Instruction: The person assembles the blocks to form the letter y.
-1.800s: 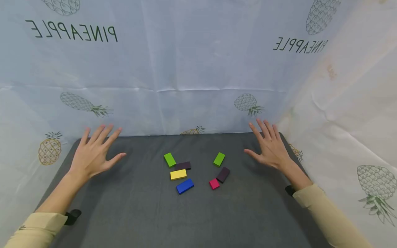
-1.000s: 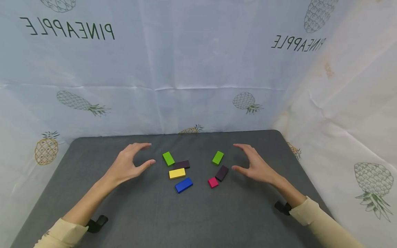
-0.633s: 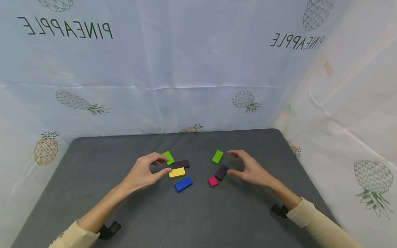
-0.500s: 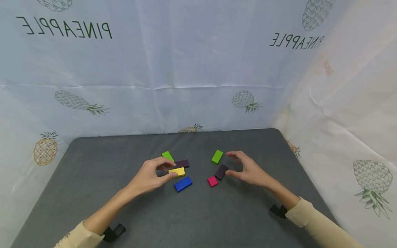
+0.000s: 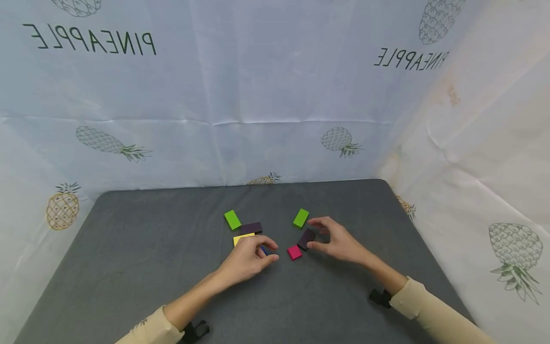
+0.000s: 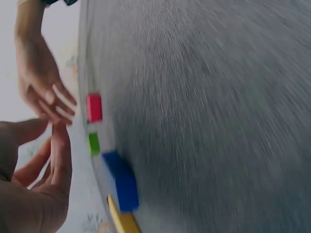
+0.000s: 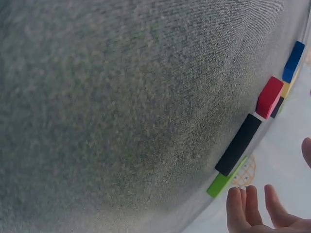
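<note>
My left hand (image 5: 244, 260) hovers above the blue block (image 6: 127, 190), covering most of it in the head view. Its thumb and fingers are loosely bent with a gap between the tips, and they hold nothing. Just behind its knuckles lies a yellow block (image 5: 241, 238), partly hidden, with a dark block (image 5: 251, 228) and a green block (image 5: 232, 220) further back. On the other side, my right hand (image 5: 339, 241) hangs with thumb and fingers parted beside a second dark block (image 5: 306, 238). A small red block (image 5: 294, 252) lies against that block's near end; a second green block (image 5: 301, 218) lies behind.
The blocks lie on a dark grey table (image 5: 172, 224). A white cloth (image 5: 266, 71) printed with pineapples hangs behind it and at the sides. Each wrist wears a black strap (image 5: 380, 298).
From wide apart and spread, both hands have come inward. My left hand has passed over the yellow block to the blue one; my right has closed in on the dark block. The blocks have stayed put.
</note>
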Demonstrator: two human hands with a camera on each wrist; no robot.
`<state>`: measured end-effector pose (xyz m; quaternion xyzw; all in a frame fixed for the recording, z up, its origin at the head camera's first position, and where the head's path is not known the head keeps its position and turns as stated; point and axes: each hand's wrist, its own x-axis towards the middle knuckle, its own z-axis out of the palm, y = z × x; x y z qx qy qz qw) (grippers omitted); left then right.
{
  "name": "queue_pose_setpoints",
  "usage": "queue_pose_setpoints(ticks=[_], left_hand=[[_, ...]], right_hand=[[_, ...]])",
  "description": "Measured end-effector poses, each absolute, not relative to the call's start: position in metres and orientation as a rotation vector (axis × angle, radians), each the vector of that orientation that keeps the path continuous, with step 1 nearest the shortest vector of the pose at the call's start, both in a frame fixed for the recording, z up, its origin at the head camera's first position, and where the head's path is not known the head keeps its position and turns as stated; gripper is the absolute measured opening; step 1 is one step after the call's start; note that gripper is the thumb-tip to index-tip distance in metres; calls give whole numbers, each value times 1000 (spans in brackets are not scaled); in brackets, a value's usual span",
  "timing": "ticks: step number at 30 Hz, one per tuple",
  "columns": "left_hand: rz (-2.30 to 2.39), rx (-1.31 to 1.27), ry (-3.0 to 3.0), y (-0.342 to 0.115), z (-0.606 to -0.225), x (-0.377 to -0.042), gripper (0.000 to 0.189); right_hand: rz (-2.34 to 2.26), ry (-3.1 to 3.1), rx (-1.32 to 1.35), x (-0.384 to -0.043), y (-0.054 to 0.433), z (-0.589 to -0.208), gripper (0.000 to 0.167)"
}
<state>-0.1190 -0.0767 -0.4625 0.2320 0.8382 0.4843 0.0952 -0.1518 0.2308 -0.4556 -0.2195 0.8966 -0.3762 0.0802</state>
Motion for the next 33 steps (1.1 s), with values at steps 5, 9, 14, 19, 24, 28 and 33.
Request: queue_pose_setpoints(ticks=[5, 9, 14, 19, 24, 28, 33], left_hand=[[1450, 671, 2439, -54, -470, -119, 25], [1452, 636, 2450, -42, -476, -120, 33], [1377, 612, 2532, -31, -484, -122, 35], [1339, 530, 2549, -21, -487, -124, 36], [1244, 517, 2654, -17, -491, -126, 37], [1253, 522, 2663, -16, -493, -127, 36], [1326, 520, 2597, -15, -493, -125, 32]], right_hand=[[-1134, 2677, -652, -152, 228, -458, 62], [-1135, 2663, -639, -152, 226, -460, 62], [-1128, 2655, -618, -153, 226, -461, 62], [-1128, 2650, -608, -153, 227, -462, 62], [-1119, 2653, -605, -154, 228, -463, 62], [-1126, 2654, -594, -154, 229, -462, 62], [-1128, 2651, -587, -155, 230, -463, 62]])
